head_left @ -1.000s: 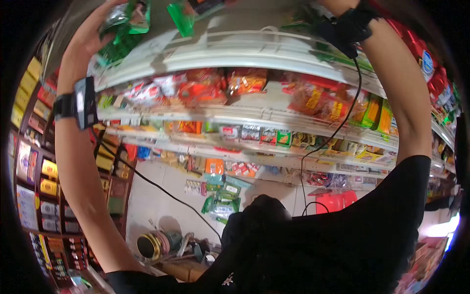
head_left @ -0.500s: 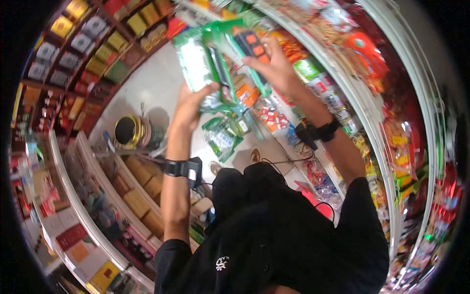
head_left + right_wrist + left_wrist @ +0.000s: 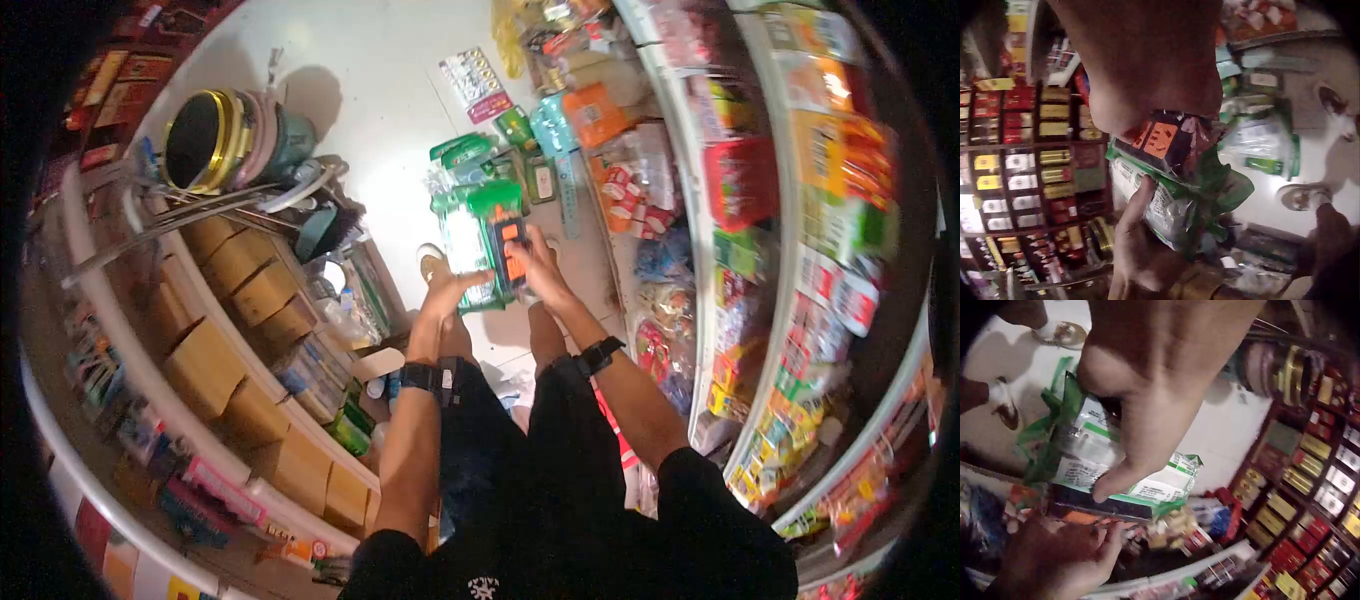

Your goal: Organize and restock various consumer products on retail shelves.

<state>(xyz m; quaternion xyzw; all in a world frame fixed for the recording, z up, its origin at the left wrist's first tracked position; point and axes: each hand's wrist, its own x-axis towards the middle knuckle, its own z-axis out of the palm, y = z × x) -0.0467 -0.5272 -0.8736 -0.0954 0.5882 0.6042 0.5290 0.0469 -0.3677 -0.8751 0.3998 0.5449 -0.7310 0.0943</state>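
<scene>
A green and white plastic package (image 3: 462, 238) is gripped by the left hand (image 3: 443, 296), whose thumb lies across its printed side in the left wrist view. Against that package lies a dark pack with orange panels (image 3: 512, 256), pinched by the right hand (image 3: 542, 272). In the right wrist view the orange-panelled pack (image 3: 1161, 142) rests along the edge of the green and white package (image 3: 1163, 209), with the left hand (image 3: 1141, 253) below it. The right hand's fingertips are partly hidden there. Both packages are above the floor, between the two hands.
More green packs (image 3: 465, 150) lie on the floor (image 3: 380, 130) beyond the hands, beside an orange pack (image 3: 595, 115) and a blister-like card (image 3: 475, 82). Stocked shelves (image 3: 690, 200) stand at the right, cardboard boxes (image 3: 205, 368) at the left, and a gold-rimmed round container (image 3: 205, 140) at upper left.
Both hands have come down from the upper shelf and now are low in front of the body. The green package and the orange-panelled pack, apart half a second ago, are now side by side.
</scene>
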